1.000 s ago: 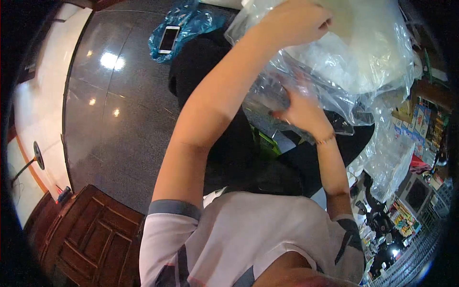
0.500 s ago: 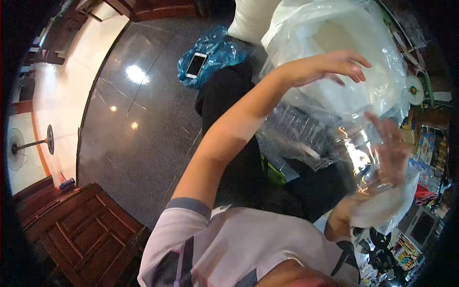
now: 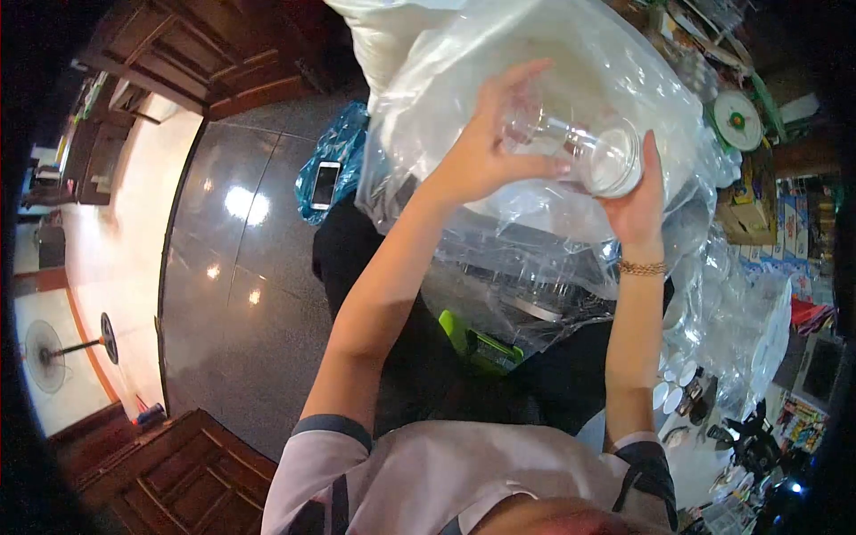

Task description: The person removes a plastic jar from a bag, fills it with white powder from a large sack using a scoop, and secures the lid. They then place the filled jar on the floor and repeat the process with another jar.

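Note:
A clear plastic jar (image 3: 548, 134) with a round white lid (image 3: 615, 160) is held on its side between my two hands, over a large clear plastic bag (image 3: 428, 116). My left hand (image 3: 490, 147) is wrapped round the jar's body, thumb along the near side and fingers on the far side. At the lid end, my right hand (image 3: 637, 201) cups the lid against its palm, its far fingers partly hidden behind the jar. Below them, clear plastic packaging (image 3: 562, 290) lies across my lap.
To the left, a phone (image 3: 326, 185) rests on a blue plastic bag (image 3: 343, 147) on the dark tiled floor (image 3: 267, 232). A green object (image 3: 486, 348) lies between my legs. More clear plastic (image 3: 713, 303) and a dial scale (image 3: 736, 121) are at the right.
My hands have come together on the jar over the bag. My right hand, previously blurred low at the right beside clear plastic, has moved up and left. The view has shifted.

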A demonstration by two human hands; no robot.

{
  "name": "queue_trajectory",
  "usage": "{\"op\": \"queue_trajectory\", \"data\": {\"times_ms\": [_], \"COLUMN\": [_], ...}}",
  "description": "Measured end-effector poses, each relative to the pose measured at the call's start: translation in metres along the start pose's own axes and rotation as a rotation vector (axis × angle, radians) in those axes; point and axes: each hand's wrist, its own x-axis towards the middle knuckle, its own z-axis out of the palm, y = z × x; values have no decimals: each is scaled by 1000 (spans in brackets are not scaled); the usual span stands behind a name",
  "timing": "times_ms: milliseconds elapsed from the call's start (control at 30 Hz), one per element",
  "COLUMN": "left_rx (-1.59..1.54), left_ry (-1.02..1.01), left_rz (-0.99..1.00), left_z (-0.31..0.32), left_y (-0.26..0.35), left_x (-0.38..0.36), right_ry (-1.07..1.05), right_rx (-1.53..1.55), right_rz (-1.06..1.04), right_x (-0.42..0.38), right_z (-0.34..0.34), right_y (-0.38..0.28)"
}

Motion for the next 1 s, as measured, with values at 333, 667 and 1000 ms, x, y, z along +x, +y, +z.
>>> {"op": "queue_trajectory", "data": {"times_ms": [333,667,1000], "left_rx": [-463,-536,-595], "left_ry": [136,86,71], "left_rz": [-701,-778,-775], "left_z": [13,17,0], "left_y": [24,42,38], "left_x": [-1,-1,-1], "right_ry": [-73,-245,-309], "right_rx": [-1106,-1341,-1379], "right_rz": [-1123,-1616,-1729], "right_x": [-19,-39,-51], "right_z": [-6,-16,-31], "right_y": [-6,-24,-29]}}
